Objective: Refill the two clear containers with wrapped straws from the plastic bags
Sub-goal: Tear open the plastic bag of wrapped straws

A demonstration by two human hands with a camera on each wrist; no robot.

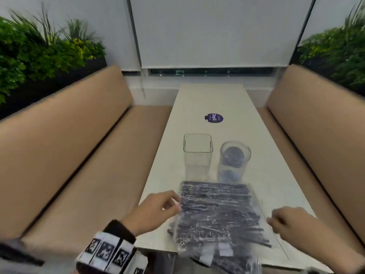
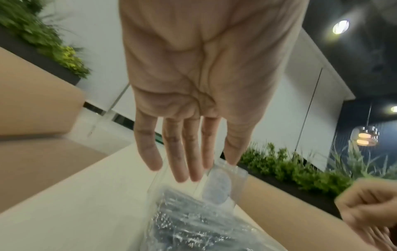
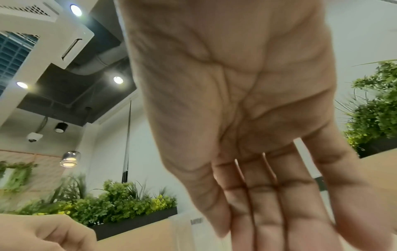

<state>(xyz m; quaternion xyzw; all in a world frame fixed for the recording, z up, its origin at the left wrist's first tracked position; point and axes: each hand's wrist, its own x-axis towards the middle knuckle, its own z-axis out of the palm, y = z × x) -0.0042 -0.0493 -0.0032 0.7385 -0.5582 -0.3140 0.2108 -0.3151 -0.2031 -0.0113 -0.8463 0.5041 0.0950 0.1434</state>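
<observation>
Both hands are over the near end of the long white surface (image 1: 207, 103), flanking a clear plastic bag packed with dark wrapped straws (image 1: 217, 212) that lies flat there, its near end hanging a little past the edge. The left hand (image 1: 156, 210) sits at the bag's left edge, fingers (image 2: 178, 152) stretched out and relaxed in the left wrist view, gripping nothing; whether the tips actually touch the plastic is hard to tell through the blur. The right hand (image 1: 286, 218) hangs at the bag's right side, fingers (image 3: 266, 212) extended and loose in its own wrist view, palm bare, nothing held. Just beyond the bag stand the two containers, side by side and upright: a square clear plastic container (image 1: 198, 155) on the left and a round clear container (image 1: 234, 161) on the right with something dark blue showing through it. Farther up the surface lies a round purple sticker (image 1: 214, 118). Tan cushioned benches (image 1: 79, 145) run along both sides, with green plants (image 1: 39, 54) behind them.
</observation>
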